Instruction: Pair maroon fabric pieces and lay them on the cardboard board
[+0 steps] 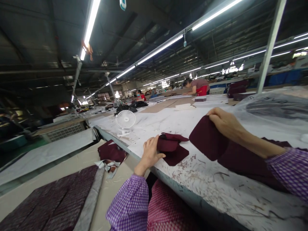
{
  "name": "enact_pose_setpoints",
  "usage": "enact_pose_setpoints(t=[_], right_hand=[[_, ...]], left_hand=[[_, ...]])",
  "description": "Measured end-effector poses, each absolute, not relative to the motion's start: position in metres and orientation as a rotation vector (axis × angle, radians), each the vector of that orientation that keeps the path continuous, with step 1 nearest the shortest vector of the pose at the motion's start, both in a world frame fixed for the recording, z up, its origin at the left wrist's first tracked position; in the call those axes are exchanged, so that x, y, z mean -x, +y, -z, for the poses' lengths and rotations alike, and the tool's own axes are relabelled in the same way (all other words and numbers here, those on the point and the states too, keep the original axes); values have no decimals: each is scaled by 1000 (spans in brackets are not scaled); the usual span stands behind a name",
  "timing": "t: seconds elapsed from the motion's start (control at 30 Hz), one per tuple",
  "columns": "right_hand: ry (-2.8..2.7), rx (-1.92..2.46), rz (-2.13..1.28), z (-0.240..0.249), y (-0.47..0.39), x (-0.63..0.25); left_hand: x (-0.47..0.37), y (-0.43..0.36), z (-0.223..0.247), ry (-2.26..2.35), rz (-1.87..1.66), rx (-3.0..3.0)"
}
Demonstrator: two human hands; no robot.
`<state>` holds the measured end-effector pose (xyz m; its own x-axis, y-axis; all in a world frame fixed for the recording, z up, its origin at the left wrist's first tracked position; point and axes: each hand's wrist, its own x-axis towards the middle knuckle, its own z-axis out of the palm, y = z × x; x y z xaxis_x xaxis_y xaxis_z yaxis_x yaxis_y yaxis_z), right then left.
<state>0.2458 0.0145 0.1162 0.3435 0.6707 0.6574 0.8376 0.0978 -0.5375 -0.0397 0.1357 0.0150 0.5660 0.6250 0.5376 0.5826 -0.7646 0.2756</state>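
Note:
My right hand (223, 123) pinches the upper edge of a maroon fabric piece (208, 139), which hangs tilted just above the white table. Its fingertips are behind the cloth. Near the table's front edge, my left hand (151, 150) touches the left side of a small group of maroon fabric pieces (173, 150). The thumb is spread away from the fingers, and some fingertips are hidden by the cloth. These pieces lie loosely over one another, the top one partly curled. Under my right forearm lies a larger stack of maroon fabric (250, 163).
A small white fan (125, 120) stands by the white table's (192, 179) left edge. Clear plastic sheeting (276, 106) lies at right. Below left are maroon scraps (112, 150) and dark maroon fabric stacks (55, 199). A person in red (201, 87) leans over the table farther back.

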Motion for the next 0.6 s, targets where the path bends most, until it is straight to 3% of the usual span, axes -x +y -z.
enact_pose_setpoints(t=[0.1,0.23,0.4,0.6], right_hand=[[-1714,1497,164,-98,-6,-214],[-2326,1308,-3,-69,-39,-168],[-2732,1132,97,-35,-68,-137],[-2772,1070,244,-12,-74,-132]], left_hand=[[45,114,-19,928,-1119,-2402],[40,76,-21,853,-991,-2123],[25,47,-9,870,-814,-2364],[-2,34,4,997,-781,-2587]])
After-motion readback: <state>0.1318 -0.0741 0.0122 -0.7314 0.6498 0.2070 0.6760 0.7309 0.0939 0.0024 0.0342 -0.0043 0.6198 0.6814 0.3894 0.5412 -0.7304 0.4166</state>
